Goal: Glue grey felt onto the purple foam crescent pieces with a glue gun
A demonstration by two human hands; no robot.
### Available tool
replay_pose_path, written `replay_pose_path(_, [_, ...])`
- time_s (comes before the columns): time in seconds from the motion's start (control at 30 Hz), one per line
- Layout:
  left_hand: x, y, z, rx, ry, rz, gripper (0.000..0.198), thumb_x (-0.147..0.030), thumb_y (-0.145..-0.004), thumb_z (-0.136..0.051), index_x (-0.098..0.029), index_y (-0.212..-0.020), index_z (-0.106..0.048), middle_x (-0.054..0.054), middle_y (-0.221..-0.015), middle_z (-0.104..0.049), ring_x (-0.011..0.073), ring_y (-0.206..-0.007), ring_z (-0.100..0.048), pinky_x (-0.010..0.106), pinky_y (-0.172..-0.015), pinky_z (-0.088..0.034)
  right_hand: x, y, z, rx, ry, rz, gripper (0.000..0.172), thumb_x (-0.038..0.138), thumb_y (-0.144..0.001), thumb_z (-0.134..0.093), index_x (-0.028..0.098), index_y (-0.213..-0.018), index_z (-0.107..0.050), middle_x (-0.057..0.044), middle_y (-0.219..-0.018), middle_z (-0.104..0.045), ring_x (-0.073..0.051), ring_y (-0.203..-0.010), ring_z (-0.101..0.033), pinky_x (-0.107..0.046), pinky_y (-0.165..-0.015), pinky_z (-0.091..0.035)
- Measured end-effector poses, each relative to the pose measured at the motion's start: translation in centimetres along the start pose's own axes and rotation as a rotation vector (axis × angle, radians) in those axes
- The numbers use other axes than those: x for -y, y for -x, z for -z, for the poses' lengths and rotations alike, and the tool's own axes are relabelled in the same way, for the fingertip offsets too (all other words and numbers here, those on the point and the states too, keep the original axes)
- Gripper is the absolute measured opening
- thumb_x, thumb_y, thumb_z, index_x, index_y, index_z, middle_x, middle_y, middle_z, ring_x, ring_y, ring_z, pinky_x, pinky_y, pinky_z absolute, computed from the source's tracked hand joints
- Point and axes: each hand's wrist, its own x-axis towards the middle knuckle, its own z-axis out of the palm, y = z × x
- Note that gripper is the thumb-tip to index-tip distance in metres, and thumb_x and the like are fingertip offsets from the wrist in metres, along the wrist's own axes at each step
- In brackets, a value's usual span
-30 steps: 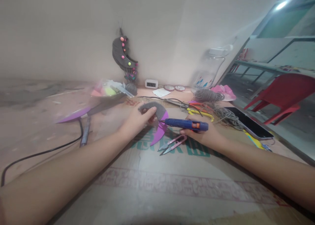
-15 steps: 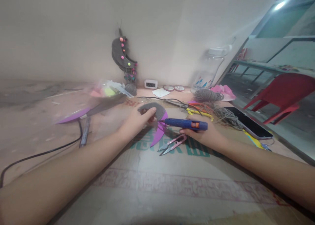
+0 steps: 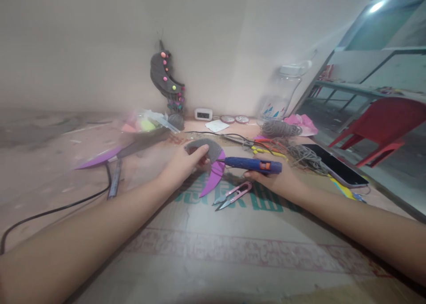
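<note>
My left hand (image 3: 196, 158) pinches a purple crescent (image 3: 214, 177) whose upper part is wrapped in grey yarn (image 3: 207, 148); the thumb lies on the wrapped part. In my right hand (image 3: 266, 177) is a blue glue gun (image 3: 251, 164), pointing left. Its nozzle meets the crescent's right edge, close to where the yarn ends and bare purple begins. Whether it touches or sits just off the surface I cannot tell. Pink thread snips (image 3: 234, 195) lie on the cardboard below the glue gun.
A finished-looking grey crescent with coloured balls (image 3: 163, 73) hangs on the wall. Behind my hands are a bowl (image 3: 144, 126), a small clock (image 3: 203, 114) and a clear bottle (image 3: 281, 93). Grey yarn (image 3: 308, 157) and a phone (image 3: 336, 164) lie right; another purple crescent (image 3: 100, 157) lies left.
My left hand has turned the crescent slightly, its lower tip shifting left. The glue gun's nozzle has moved a little to the right along with its body.
</note>
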Motion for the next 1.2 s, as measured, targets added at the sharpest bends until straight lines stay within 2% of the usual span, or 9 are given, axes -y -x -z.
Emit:
replay_pose_path(0.17, [-0.1, 0.0, 0.0, 0.004, 0.006, 0.032, 0.029, -0.042, -0.078, -0.056, -0.014, -0.069, -0.059, 0.002, -0.061, -0.061, 0.0114, -0.055, -0.053, 0.021, -0.054, -0.041, -0.6, 0.0, -0.2, -0.046, 0.006, -0.038, 0.034, 0.050, -0.073, -0.064, 0.020, -0.065, -0.049, 0.002, -0.058, -0.049, -0.013, -0.057, -0.049, -0.025, -0.053, -0.036])
replay_pose_path(0.47, [0.1, 0.0, 0.1, 0.008, 0.034, 0.052, 0.030, -0.044, -0.077, -0.057, -0.014, -0.072, -0.059, 0.002, -0.063, -0.060, 0.0121, -0.057, -0.053, 0.022, -0.054, -0.041, -0.8, -0.1, -0.3, -0.087, -0.061, -0.064, 0.031, 0.049, -0.073, -0.064, 0.019, -0.072, -0.055, 0.000, -0.065, -0.056, -0.016, -0.061, -0.052, -0.028, -0.057, -0.041])
replay_pose_path(0.73, [0.3, -0.1, 0.1, -0.012, 0.038, 0.059, 0.031, -0.044, -0.076, -0.058, -0.013, -0.073, -0.060, 0.002, -0.062, -0.060, 0.0113, -0.055, -0.052, 0.021, -0.051, -0.040, -0.7, -0.1, -0.2, -0.100, -0.113, -0.071, 0.028, 0.045, -0.073, -0.065, 0.019, -0.074, -0.055, 0.000, -0.066, -0.055, -0.016, -0.062, -0.052, -0.028, -0.059, -0.042])
replay_pose_path(0.83, [0.4, -0.2, 0.1, -0.007, 0.062, 0.080, 0.032, -0.044, -0.077, -0.058, -0.013, -0.074, -0.059, 0.002, -0.062, -0.059, 0.0105, -0.054, -0.052, 0.020, -0.049, -0.039, -0.1, 0.0, 0.2, -0.068, -0.112, -0.022, 0.025, 0.043, -0.074, -0.065, 0.019, -0.074, -0.058, -0.001, -0.068, -0.058, -0.016, -0.065, -0.054, -0.028, -0.061, -0.043])
replay_pose_path(1.0, [0.4, -0.2, 0.1, 0.004, 0.082, 0.096, 0.031, -0.044, -0.077, -0.058, -0.013, -0.072, -0.057, 0.001, -0.062, -0.058, 0.0100, -0.054, -0.053, 0.020, -0.050, -0.040, 1.0, 0.0, 0.8, 0.072, -0.093, 0.112, 0.023, 0.042, -0.076, -0.065, 0.019, -0.073, -0.060, -0.002, -0.069, -0.060, -0.015, -0.066, -0.055, -0.027, -0.061, -0.041])
replay_pose_path(1.2, [0.7, -0.2, 0.2, 0.015, 0.048, 0.071, 0.032, -0.045, -0.078, -0.057, -0.013, -0.075, -0.057, 0.002, -0.063, -0.059, 0.0105, -0.055, -0.054, 0.021, -0.052, -0.041, 1.2, 0.1, 0.7, 0.074, -0.109, 0.135, 0.021, 0.040, -0.077, -0.065, 0.019, -0.077, -0.062, -0.002, -0.074, -0.062, -0.015, -0.070, -0.057, -0.026, -0.064, -0.041])
